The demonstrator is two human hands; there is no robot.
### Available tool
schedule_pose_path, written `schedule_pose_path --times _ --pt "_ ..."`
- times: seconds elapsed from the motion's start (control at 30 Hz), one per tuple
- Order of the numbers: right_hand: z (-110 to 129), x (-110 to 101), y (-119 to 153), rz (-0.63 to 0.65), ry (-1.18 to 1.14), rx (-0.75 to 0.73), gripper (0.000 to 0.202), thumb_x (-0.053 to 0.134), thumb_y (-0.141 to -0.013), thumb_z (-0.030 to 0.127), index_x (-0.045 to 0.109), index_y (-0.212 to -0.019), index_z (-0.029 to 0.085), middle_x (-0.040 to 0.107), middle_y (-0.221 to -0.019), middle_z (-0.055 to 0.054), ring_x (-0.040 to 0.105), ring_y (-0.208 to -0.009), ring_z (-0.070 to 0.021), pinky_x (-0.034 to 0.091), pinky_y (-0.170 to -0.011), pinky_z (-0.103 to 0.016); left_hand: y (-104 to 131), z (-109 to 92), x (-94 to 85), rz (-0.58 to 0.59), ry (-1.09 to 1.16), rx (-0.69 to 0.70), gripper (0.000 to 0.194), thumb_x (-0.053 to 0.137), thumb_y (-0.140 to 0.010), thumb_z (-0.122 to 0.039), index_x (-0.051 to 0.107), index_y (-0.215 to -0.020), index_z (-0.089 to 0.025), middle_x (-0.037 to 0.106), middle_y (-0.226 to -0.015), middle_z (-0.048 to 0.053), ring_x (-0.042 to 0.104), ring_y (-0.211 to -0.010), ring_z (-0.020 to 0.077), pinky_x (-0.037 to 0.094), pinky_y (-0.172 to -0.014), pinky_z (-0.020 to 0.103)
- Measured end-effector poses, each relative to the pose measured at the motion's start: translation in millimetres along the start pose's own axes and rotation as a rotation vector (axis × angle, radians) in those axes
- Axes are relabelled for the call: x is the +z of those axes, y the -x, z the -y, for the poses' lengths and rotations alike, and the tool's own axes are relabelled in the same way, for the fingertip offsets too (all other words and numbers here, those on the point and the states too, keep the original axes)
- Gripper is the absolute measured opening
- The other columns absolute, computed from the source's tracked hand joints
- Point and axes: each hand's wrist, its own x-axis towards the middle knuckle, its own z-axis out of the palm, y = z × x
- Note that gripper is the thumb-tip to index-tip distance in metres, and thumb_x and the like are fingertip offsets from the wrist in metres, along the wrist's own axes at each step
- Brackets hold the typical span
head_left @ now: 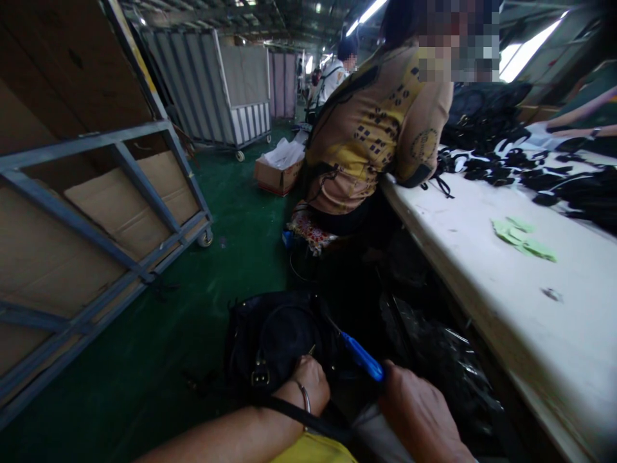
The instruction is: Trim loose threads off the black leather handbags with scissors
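Note:
A dark bag with buckled straps rests low in front of me, at the lower middle. My left hand, with a bracelet on its wrist, is closed against the bag's near side; what its fingers hold is too small to make out. To the right, my right hand is wrapped round the end of a blue-handled tool. The tool's thin dark tip points up and left toward the bag's right side. A dark strap crosses over my left wrist.
On the right, a white table bears green pieces and black straps. A seated person leans on it ahead. A wheeled metal cart stands left, a cardboard box beyond. Clear plastic lies under the table edge.

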Motion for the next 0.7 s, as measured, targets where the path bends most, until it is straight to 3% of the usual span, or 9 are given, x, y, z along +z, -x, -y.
schedule_pose_path --times 0.2,0.37,0.47,0.6,0.7 --pt "-3 -12 7 0.074 -0.038 -0.001 0.039 0.035 -0.087 0.0 0.068 -0.103 0.014 0.074 -0.087 -0.012 0.072 -0.084 -0.0299 0.054 -0.074 -0.04 7 1 -18.3 0.109 -0.111 0.004 0.037 0.042 -0.081 0.002 0.067 -0.107 0.007 0.066 -0.096 0.03 0.062 -0.098 0.0377 0.048 -0.079 0.048" --pt "-2 -16 10 0.101 -0.056 0.059 0.04 0.034 -0.086 0.001 0.068 -0.102 0.015 0.074 -0.089 -0.012 0.071 -0.086 -0.0313 0.053 -0.075 -0.041 14 4 -26.2 0.097 -0.128 0.014 0.037 0.04 -0.082 0.001 0.063 -0.109 0.011 0.063 -0.105 0.033 0.061 -0.101 0.0403 0.05 -0.082 0.053" --pt "-3 -21 9 0.126 -0.064 0.053 0.043 0.034 -0.084 -0.001 0.069 -0.104 0.016 0.074 -0.091 -0.013 0.071 -0.087 -0.0307 0.053 -0.077 -0.041 21 10 -28.8 0.053 -0.094 0.031 0.033 0.043 -0.086 -0.004 0.067 -0.107 0.004 0.064 -0.109 0.028 0.059 -0.106 0.0377 0.049 -0.088 0.053" --pt "-8 -22 11 0.142 -0.115 0.121 0.042 0.036 -0.084 0.001 0.069 -0.104 0.016 0.074 -0.093 -0.013 0.071 -0.088 -0.0316 0.054 -0.074 -0.04 30 20 -32.3 -0.083 -0.042 0.022 0.036 0.036 -0.094 -0.012 0.067 -0.113 -0.01 0.054 -0.135 0.018 0.048 -0.126 0.0296 0.034 -0.11 0.052" --pt "-14 -18 17 0.177 -0.15 0.077 0.041 0.037 -0.083 0.002 0.07 -0.104 0.016 0.074 -0.094 -0.013 0.071 -0.089 -0.0302 0.053 -0.076 -0.038 36 24 -35.3 -0.108 0.043 -0.014 0.031 0.042 -0.093 -0.02 0.07 -0.104 -0.013 0.051 -0.138 0.017 0.044 -0.129 0.0331 0.027 -0.113 0.059"
